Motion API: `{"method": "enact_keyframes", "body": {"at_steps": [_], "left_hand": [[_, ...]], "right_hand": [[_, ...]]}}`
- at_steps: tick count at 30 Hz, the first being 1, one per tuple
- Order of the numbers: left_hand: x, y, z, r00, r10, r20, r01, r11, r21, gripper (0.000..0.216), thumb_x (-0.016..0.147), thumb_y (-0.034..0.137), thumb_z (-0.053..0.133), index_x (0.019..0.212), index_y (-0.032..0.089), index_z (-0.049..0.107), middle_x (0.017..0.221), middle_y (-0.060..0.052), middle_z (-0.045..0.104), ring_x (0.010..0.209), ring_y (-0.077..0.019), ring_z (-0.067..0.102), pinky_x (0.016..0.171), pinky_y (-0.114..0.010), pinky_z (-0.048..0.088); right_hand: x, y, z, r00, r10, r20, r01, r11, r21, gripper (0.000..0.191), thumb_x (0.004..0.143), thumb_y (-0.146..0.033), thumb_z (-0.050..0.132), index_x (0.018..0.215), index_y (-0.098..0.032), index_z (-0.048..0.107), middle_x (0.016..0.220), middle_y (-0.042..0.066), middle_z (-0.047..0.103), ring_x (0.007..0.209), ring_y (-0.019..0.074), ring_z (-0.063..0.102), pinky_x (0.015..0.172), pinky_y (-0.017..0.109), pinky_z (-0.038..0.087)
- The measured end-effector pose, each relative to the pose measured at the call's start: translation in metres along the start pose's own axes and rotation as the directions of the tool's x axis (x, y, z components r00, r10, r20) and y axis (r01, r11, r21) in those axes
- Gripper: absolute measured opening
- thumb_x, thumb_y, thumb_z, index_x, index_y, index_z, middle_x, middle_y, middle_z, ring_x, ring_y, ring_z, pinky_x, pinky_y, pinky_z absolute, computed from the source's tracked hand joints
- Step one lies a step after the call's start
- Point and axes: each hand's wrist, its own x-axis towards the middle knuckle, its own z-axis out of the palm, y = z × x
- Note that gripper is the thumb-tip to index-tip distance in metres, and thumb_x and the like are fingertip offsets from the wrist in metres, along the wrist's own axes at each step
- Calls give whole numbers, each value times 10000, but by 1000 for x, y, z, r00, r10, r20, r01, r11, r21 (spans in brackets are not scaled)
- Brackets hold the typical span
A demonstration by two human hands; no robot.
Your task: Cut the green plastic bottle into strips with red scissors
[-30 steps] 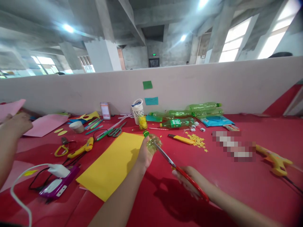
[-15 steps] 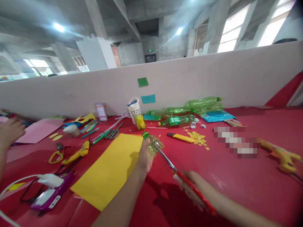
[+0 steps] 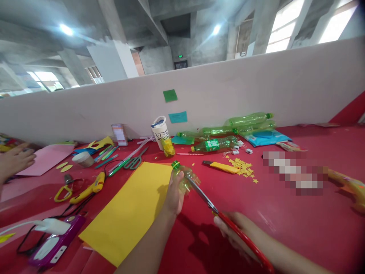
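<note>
My left hand [image 3: 173,194] is closed around the cut-off top of a clear green plastic bottle [image 3: 184,177] with a green cap, held just above the red table. My right hand [image 3: 238,232] grips red-handled scissors [image 3: 228,224], whose steel blades reach up and left into the bottle piece. A large yellow paper sheet [image 3: 129,207] lies under and to the left of my left forearm.
Several green bottles [image 3: 228,131], a yellow utility knife [image 3: 221,166], yellow star cut-outs [image 3: 242,167], a white cup [image 3: 159,133], green scissors [image 3: 134,161] and yellow glue guns [image 3: 91,187] [image 3: 348,184] lie about. A purple device [image 3: 53,247] sits at front left. Another person's hand [image 3: 14,161] rests on pink paper at far left.
The view has tilted slightly; my hands keep the bottle piece and scissors together, drifting a little lower. The other person's hand at far left has dropped onto the pink paper.
</note>
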Motion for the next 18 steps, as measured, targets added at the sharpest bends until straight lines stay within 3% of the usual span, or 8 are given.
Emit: {"method": "enact_keyframes", "body": {"at_steps": [6,18], "left_hand": [[-3,2,2,999,-25,-35,24,1000,-11,271,766,365,659,990,232,585,956,-18,666,933,-194,627,869,-371,455],[-1,2,-4,999,-46,-6,46,998,-52,277,778,390,638,979,204,597,904,-26,685,838,-188,649,820,-364,479]], "right_hand": [[-1,0,3,999,42,-21,-40,997,67,495,826,-658,477,639,-217,352,471,-89,290,393,61,261,353,177,193],[2,2,-1,996,42,-81,-47,997,-59,451,850,-571,494,608,-208,380,487,-71,343,387,62,312,359,186,223]]}}
